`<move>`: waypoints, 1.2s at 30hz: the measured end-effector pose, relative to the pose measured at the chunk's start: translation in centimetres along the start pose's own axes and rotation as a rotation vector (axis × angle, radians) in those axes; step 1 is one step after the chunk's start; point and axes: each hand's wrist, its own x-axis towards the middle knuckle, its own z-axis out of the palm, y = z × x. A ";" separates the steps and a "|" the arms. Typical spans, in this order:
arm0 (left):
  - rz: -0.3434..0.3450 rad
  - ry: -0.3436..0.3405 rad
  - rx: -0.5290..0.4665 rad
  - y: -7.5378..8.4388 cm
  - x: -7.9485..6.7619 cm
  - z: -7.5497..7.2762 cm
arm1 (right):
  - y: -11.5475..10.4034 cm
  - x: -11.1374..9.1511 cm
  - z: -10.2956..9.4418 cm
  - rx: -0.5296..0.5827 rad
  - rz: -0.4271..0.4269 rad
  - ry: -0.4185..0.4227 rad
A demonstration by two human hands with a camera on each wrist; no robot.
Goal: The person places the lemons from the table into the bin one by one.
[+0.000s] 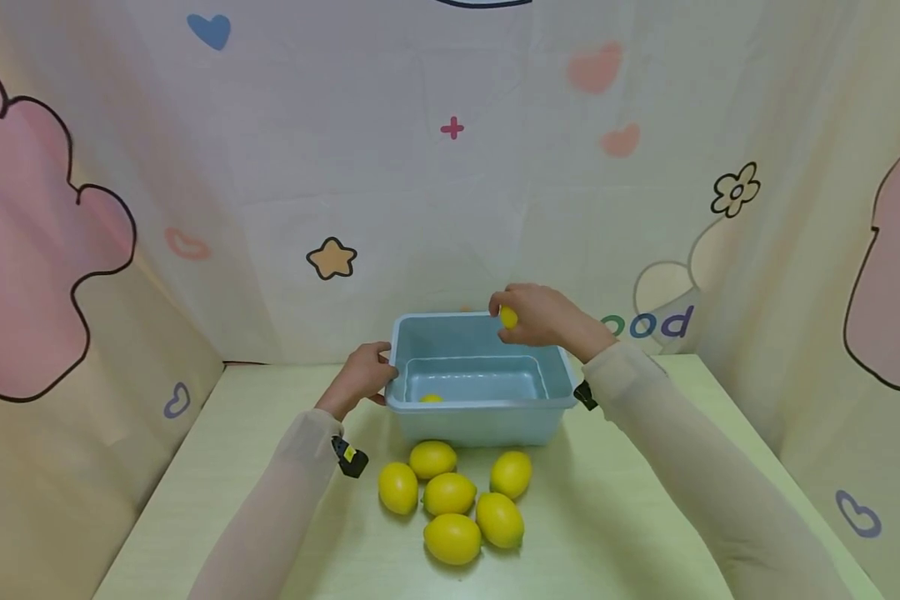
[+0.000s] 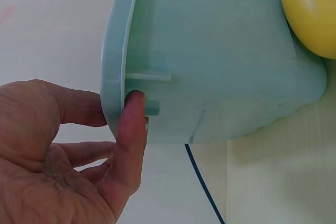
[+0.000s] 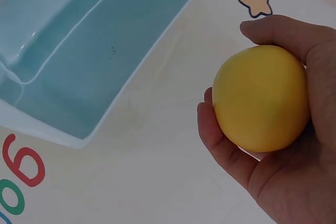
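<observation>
A light blue plastic basin (image 1: 480, 425) stands at the back of the table. My left hand (image 1: 362, 375) pinches its left rim, the thumb on the outer wall and fingers over the edge, as the left wrist view shows. Above the basin's back right part, my right hand (image 1: 540, 315) grips a yellow lemon (image 3: 262, 98), fingers curled round it. Inside the basin, one lemon (image 1: 431, 398) shows at the front left, mostly hidden by the front wall.
Several lemons (image 1: 450, 495) lie in a loose group on the pale table (image 1: 630, 517), just in front of the basin. A printed curtain (image 1: 420, 208) hangs right behind the basin and along both sides. Each wrist wears a small black device (image 1: 349, 457).
</observation>
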 end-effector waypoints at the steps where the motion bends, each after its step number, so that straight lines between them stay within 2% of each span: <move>1: 0.005 0.003 0.000 0.0 0.0 0.0 | 0.1 0.3 0.1 0.000 0.006 -0.008; 18: 0.011 0.014 0.008 -0.4 0.5 -0.1 | 1.0 3.5 3.1 0.036 0.085 -0.109; 24: 0.007 0.017 0.006 -0.3 0.5 0.0 | 1.3 3.9 4.0 0.054 0.122 -0.134; 36: 0.011 0.005 -0.007 -0.4 0.5 0.0 | 1.7 4.2 5.2 0.082 0.136 -0.174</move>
